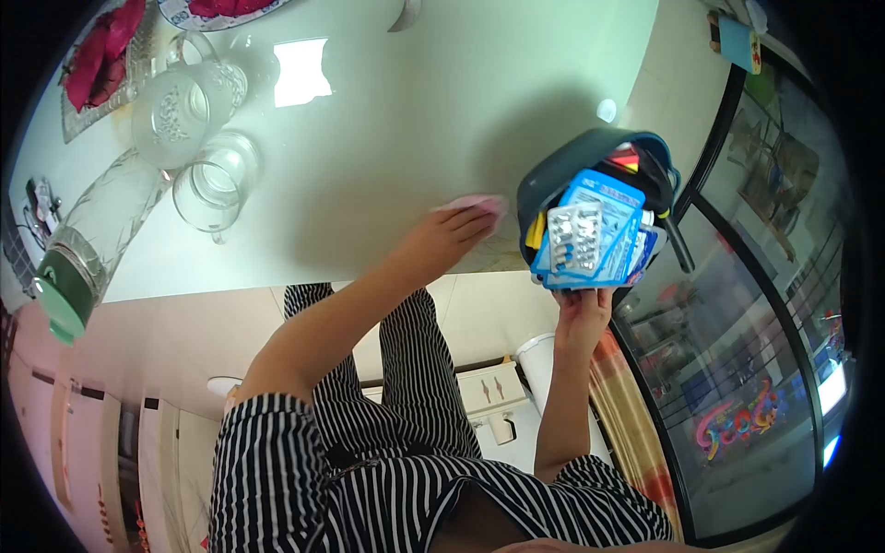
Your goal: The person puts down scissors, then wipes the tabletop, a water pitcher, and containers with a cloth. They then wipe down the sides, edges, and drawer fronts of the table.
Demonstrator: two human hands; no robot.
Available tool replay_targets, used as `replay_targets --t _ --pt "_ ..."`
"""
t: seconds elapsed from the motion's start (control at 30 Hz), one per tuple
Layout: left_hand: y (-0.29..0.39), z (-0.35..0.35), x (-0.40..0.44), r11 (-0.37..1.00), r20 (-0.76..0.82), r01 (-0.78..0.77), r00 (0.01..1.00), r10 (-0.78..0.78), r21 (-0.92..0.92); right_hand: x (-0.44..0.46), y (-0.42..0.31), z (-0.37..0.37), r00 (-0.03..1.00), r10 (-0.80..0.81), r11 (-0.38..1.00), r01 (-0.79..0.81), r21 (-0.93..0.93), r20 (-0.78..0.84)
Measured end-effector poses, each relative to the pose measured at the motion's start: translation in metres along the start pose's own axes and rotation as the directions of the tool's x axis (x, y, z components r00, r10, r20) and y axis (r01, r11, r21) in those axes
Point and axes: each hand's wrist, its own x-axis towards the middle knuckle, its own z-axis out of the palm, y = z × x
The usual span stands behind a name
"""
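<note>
Apparently, the wiping of the table (pixel 396 120) is the step in hand, with the container (pixel 567 158) held aside; this is judged from the pose alone. A pink cloth (pixel 496 208) is held against the tabletop by the left hand (pixel 449 240), whose fingers are laid close together and curved over it; the thumb cannot be made out. By the right hand (pixel 583 316), the near side of the dark blue container is gripped from below, the bent fingers being partly hidden, so how tightly they are closed cannot be told. Whether the container's base is touching the table cannot be told either. It is filled with blue packets (pixel 607 195), on which a blister pack (pixel 575 238) is laid. Cloth and container are just apart. Well to the left, a glass mug (pixel 207 195) is seen on the table. For a pass over the patch beside the container, flat pressure through the cloth would be called for, along with a steady grip, as the heaped packets could be spilled.
</note>
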Motion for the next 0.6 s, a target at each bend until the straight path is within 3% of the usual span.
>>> replay_targets --t 0.03,0.1,0.17,0.23,0.37,0.43,0.53,0.6 --pt "-0.003 -0.004 -0.027 0.995 0.025 0.047 0.999 -0.045 -0.093 0.005 0.001 0.007 1.000 -0.002 1.000 0.002 0.009 0.002" --pt "-0.014 -0.032 -0.060 0.978 0.015 0.206 0.978 -0.206 -0.017 0.018 -0.002 0.030 0.999 0.030 0.993 -0.034 -0.113 -0.038" --pt "-0.040 -0.054 -0.069 0.936 -0.113 0.346 0.930 -0.351 -0.060 0.036 -0.003 0.056 0.997 0.066 0.988 -0.069 -0.139 -0.027" --pt "-0.062 -0.085 -0.057 0.877 -0.327 0.452 0.864 -0.383 0.166 0.056 -0.008 0.082 0.995 0.083 0.987 -0.074 -0.146 0.054" --pt "-0.094 -0.122 -0.016 0.879 -0.477 0.478 0.770 -0.424 -0.009 0.095 -0.015 0.122 0.983 0.052 0.979 -0.016 -0.203 0.174" --pt "-0.093 -0.130 0.002 0.805 -0.549 0.586 0.644 -0.532 -0.092 0.108 -0.020 0.133 0.973 0.061 0.974 -0.009 -0.228 0.224" --pt "-0.096 -0.123 0.003 0.817 -0.631 0.572 0.608 -0.481 -0.073 0.119 -0.033 0.140 0.942 0.091 0.955 0.009 -0.296 0.323" --pt "-0.107 -0.115 -0.004 0.846 -0.612 0.528 0.647 -0.455 -0.071 0.117 -0.038 0.134 0.925 0.106 0.952 0.011 -0.305 0.364"
